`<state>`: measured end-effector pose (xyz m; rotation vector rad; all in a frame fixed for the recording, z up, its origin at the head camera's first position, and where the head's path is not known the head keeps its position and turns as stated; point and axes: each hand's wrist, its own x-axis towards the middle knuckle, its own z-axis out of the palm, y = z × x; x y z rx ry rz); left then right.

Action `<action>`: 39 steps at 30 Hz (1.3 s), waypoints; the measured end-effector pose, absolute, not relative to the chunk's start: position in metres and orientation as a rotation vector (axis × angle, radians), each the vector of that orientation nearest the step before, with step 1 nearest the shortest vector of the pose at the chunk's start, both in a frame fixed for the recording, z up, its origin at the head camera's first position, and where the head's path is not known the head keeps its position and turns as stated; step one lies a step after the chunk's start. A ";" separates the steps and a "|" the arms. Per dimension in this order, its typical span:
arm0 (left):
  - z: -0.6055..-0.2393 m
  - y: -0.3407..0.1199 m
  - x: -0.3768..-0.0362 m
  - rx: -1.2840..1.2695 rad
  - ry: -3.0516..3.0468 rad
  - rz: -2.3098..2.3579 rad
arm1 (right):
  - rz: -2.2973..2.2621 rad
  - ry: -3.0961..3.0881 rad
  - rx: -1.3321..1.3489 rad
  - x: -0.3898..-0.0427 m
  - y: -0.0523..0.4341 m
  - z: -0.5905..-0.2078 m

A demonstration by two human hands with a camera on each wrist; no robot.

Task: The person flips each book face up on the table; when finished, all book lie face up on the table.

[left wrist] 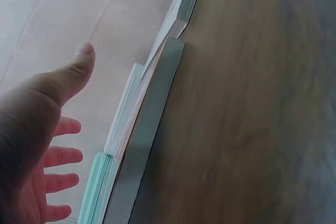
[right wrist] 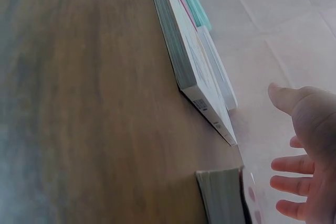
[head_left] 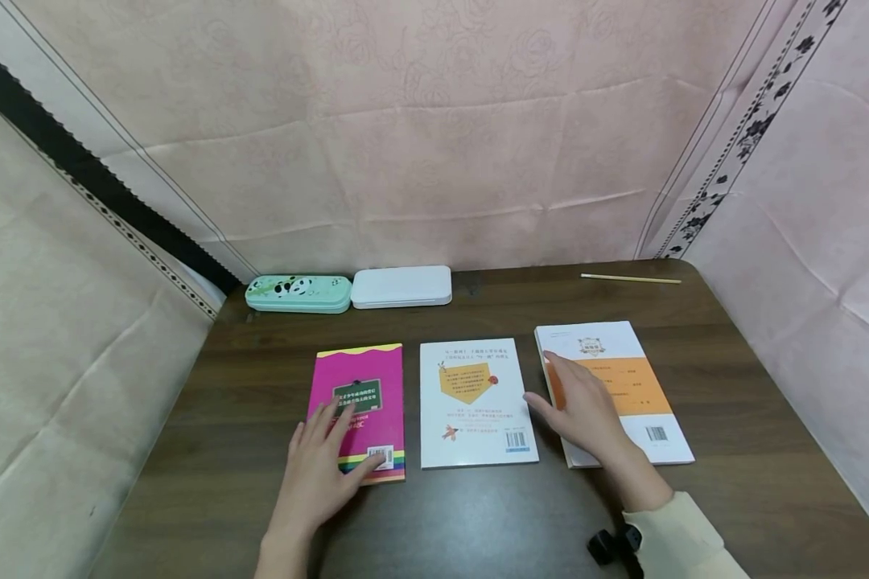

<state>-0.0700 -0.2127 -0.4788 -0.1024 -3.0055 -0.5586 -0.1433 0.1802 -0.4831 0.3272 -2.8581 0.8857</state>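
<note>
On the dark counter [head_left: 224, 450], my left hand [head_left: 319, 466] lies flat, fingers released, on the pink book [head_left: 365, 394]. A white book [head_left: 471, 402] sits between. My right hand [head_left: 586, 410] rests flat, fingers spread, on the orange-banded book [head_left: 644, 378].

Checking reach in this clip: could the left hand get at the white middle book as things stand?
Probably yes. The left hand rests flat on the pink book, and the white middle book lies just beside it on the table, its cover bare. The right hand lies on the orange-banded book.
</note>
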 end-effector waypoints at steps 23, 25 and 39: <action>-0.486 -0.245 -0.053 0.096 -3.097 -0.712 | 0.885 -2.914 0.428 -0.167 0.153 -0.485; -0.485 -0.247 -0.052 0.117 -3.116 -0.737 | 0.887 -2.919 0.434 -0.170 0.150 -0.486; -0.492 -0.258 -0.046 0.034 -3.058 -0.896 | 0.928 -2.930 0.515 -0.192 0.130 -0.493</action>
